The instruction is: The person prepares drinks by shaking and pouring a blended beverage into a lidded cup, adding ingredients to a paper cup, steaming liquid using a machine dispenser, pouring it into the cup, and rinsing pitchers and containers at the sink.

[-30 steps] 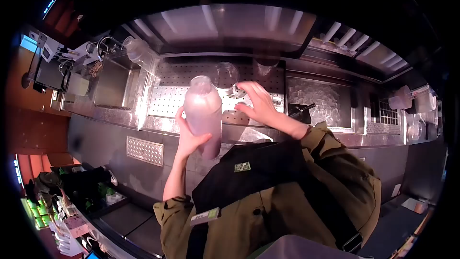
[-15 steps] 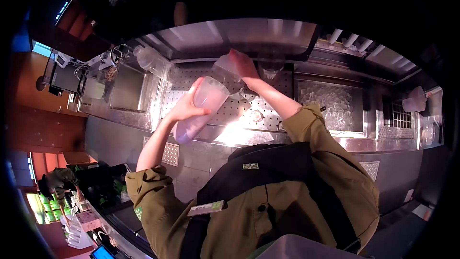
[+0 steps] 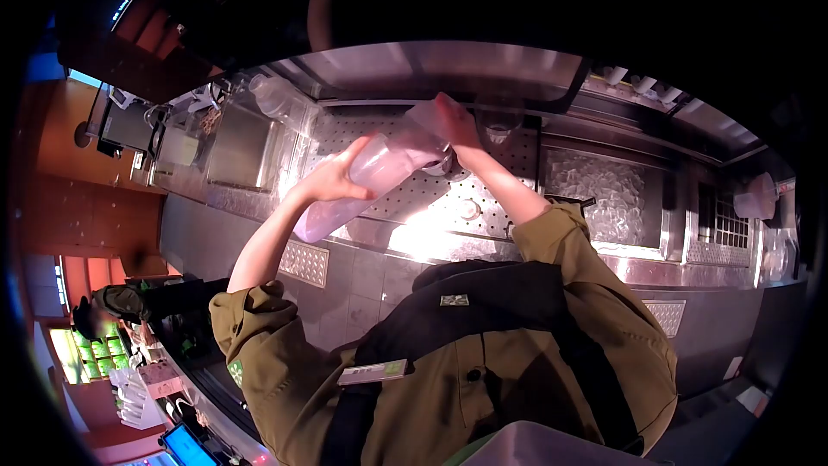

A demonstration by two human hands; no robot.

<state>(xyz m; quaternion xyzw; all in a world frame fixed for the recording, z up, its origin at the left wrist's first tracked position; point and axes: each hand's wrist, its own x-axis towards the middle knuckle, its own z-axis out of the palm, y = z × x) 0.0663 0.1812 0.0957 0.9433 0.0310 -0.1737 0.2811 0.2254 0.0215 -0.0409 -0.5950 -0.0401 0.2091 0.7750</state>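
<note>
My left hand (image 3: 335, 177) is wrapped around a tall translucent plastic pitcher (image 3: 373, 171), its fingers on the far side and thumb on the near side. The pitcher leans far over, its base towards my body and its mouth to the upper right. My right hand (image 3: 459, 131) grips a smaller clear plastic cup (image 3: 421, 119), also tilted, close against the pitcher's mouth. Whether the two rims touch, I cannot tell. Beneath them lies a perforated metal drain tray (image 3: 431, 198), with a small round whitish object (image 3: 468, 209) on it.
Right of the tray is an ice bin (image 3: 595, 194) full of ice. A clear cup (image 3: 500, 128) stands behind my right hand. To the left are a clear bottle-like container (image 3: 280, 99) and a metal basin (image 3: 246, 151). Another person (image 3: 125, 302) is at the far left.
The pitcher in my left hand has tipped further, its mouth swinging up and right to the cup. My right hand keeps its cup, little moved. The whole view has shifted slightly.
</note>
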